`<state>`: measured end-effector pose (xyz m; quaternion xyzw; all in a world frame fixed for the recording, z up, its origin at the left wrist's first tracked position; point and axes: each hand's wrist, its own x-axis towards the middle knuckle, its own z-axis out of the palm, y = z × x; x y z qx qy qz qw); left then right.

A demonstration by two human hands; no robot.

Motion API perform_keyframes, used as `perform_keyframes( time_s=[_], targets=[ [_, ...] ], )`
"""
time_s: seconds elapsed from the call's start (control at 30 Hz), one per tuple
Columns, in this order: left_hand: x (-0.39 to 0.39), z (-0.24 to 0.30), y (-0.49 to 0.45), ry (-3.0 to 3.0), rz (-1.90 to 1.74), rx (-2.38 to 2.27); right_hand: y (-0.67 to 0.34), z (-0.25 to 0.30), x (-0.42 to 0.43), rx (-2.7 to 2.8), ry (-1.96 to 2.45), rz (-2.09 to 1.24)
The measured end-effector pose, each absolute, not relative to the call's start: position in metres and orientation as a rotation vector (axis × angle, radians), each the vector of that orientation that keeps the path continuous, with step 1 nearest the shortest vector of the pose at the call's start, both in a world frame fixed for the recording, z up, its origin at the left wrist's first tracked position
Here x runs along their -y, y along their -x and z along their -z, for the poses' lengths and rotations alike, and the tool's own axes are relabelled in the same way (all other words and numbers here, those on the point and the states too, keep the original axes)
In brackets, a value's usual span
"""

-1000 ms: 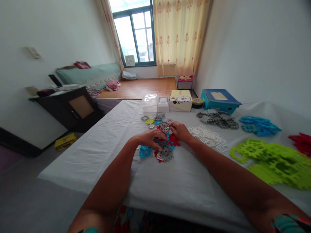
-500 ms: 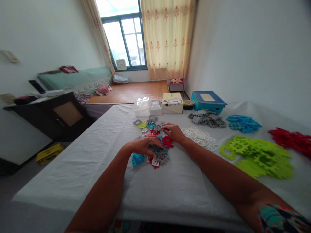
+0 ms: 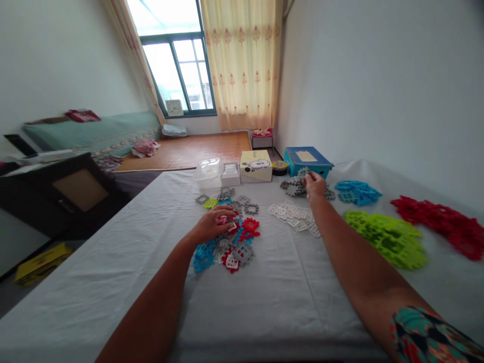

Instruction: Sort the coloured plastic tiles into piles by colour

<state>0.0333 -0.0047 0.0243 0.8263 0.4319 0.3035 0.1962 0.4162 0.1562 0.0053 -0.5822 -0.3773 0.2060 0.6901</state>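
My right hand (image 3: 315,186) pinches a grey interlocking plastic piece (image 3: 303,173) over a heap of grey pieces (image 3: 293,187). My left hand (image 3: 212,223) rests at a mixed pile, fingers apart and reaching over a red piece (image 3: 223,220); whether it touches that piece I cannot tell. In the same pile lie another red piece (image 3: 250,228), a blue piece (image 3: 204,257), a grey piece (image 3: 242,252), a white lattice piece (image 3: 232,261) and a lime-green piece (image 3: 210,203).
Sorted heaps of white (image 3: 293,216), green (image 3: 385,239), blue (image 3: 358,192) and red pieces (image 3: 438,222) spread to the right. Along the table's far edge stand a clear plastic container (image 3: 209,172), a yellow box (image 3: 256,166), a dark round tin (image 3: 280,168) and a blue box (image 3: 308,159).
My right hand has moved from the mixed pile to the grey heap on the right, with a grey piece in its fingers. My left hand has shifted slightly farther back over the pile.
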Motion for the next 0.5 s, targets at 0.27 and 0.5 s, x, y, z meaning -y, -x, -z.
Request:
perform_keyframes(
  time_s=[0.27,0.5],
  targets=[
    [0.008,-0.021,-0.042,-2.244,-1.035,-1.409,-0.359,-0.030,-0.115,1.349,1.258,-0.438],
    [0.010,-0.022,-0.045,-2.068,-1.095,-1.261,-0.269,-0.037,-0.049,2.324,0.454,-0.578]
  ],
)
